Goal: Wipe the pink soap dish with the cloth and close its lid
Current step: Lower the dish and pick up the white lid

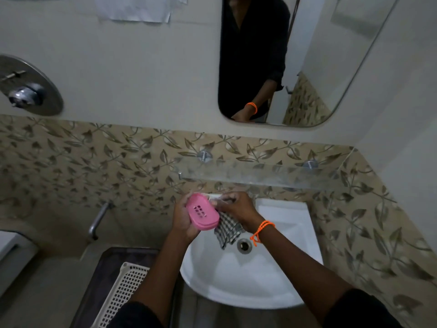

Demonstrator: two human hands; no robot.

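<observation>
Pink soap dish [203,214], frame centre: I steady it in my gripping left hand [184,220] while my right hand [237,208], clutching the cloth [228,229], should rub firmly.

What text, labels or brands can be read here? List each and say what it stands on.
None can be read. The pink soap dish, the checked cloth, the sink and the white basket show no lettering. The paper sheets taped to the wall look blank.
</observation>
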